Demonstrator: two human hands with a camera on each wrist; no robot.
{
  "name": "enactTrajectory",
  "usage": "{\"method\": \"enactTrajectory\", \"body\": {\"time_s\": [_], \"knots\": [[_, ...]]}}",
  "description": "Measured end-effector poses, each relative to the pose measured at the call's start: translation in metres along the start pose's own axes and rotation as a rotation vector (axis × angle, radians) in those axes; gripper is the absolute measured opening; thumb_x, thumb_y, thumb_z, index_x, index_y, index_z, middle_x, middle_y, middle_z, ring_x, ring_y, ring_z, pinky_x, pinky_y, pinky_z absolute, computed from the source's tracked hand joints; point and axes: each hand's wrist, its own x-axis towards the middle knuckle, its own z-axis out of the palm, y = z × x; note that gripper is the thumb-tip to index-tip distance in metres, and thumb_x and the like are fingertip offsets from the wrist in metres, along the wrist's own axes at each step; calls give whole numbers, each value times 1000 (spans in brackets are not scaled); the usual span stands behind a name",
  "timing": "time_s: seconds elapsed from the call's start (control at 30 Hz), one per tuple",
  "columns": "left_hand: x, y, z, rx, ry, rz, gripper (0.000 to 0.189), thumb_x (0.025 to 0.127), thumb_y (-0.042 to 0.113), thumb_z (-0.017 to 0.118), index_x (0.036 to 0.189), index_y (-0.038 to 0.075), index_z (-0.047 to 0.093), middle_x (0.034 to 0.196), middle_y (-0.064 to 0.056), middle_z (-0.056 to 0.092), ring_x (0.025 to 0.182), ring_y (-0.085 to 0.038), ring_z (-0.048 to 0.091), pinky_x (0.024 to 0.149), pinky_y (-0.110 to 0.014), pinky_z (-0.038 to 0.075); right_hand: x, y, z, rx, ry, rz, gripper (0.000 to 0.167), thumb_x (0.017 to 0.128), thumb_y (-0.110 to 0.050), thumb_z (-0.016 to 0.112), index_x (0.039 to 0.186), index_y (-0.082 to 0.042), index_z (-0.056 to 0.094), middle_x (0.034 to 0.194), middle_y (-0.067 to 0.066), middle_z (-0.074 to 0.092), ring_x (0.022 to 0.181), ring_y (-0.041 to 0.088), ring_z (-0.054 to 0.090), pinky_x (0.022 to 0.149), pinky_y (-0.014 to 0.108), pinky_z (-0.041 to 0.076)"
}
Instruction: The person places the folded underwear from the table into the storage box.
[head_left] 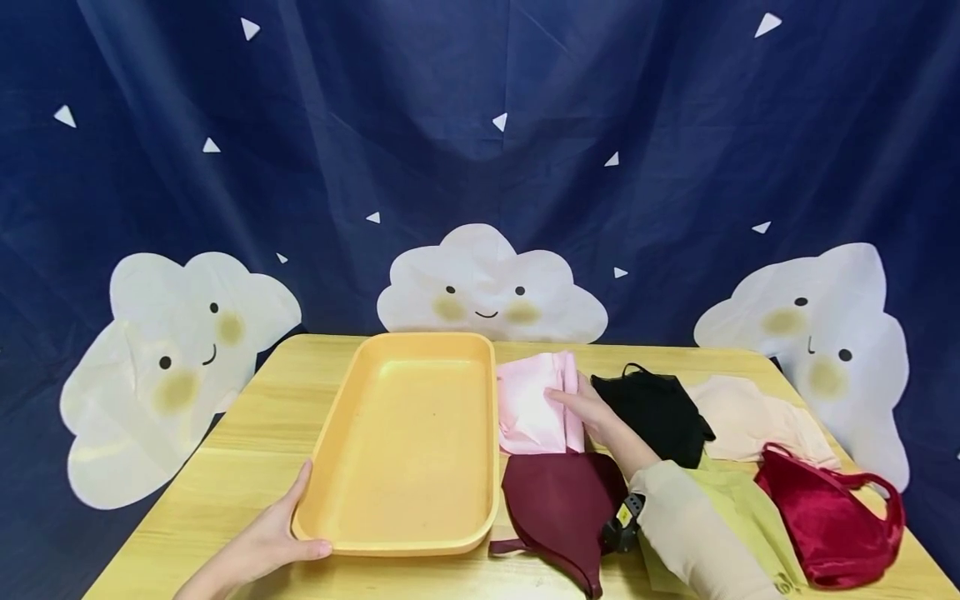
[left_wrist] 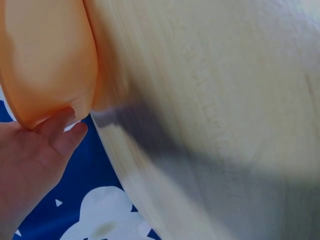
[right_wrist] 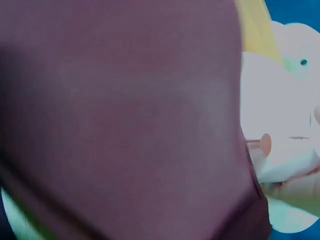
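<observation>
My left hand [head_left: 266, 537] grips the near left corner of an empty yellow plastic tray [head_left: 405, 550], thumb along the front edge and fingers at the left side. In the left wrist view, the fingers [left_wrist: 59, 125] sit at the rim. To the right of the tray lies a folded pale pink garment [head_left: 528, 404]. My right hand [head_left: 592, 410] holds its right side, with one digit on top and the others at the folded edge. Below that forearm lies a maroon bra-like garment [head_left: 558, 500], which fills most of the right wrist view.
Right of my arm lie a black strappy top [head_left: 656, 412], a cream garment [head_left: 738, 408], a yellow-green garment [head_left: 738, 508] and a shiny red strappy garment [head_left: 828, 521]. The wooden table [head_left: 225, 492] meets a dark blue curtain [head_left: 480, 108] with clouds behind.
</observation>
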Motion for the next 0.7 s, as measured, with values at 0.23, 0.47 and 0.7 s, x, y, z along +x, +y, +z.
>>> {"method": "enactTrajectory", "body": {"time_s": [0.23, 0.47, 0.7], "knots": [[0, 1, 0, 24, 9, 4, 110, 77, 23, 72, 139, -10, -12, 141, -40, -2, 126, -54, 9, 96, -67, 17, -3, 1, 4, -226, -28, -228, 101, 84, -12, 64, 144, -10, -18, 151, 12, -16, 138, 29, -4, 110, 48, 1], [-1, 2, 0, 16, 7, 2, 110, 77, 23, 72, 139, -10, -12, 141, -39, -3, 127, -54, 8, 97, -67, 16, -2, 8, 3, -309, -86, -418, 72, 85, -5, 60, 146, -7, 21, 151, 16, 15, 136, 34, 12, 106, 52, 20], [-1, 3, 1, 15, -1, 8, 110, 77, 22, 72, 139, -10, -13, 142, -39, -4, 127, -54, 7, 97, -67, 16, -3, 4, 3, -337, -73, -371, 53, 86, -4, 59, 136, 0, 41, 141, 20, 36, 134, 35, 22, 106, 53, 21]]}}
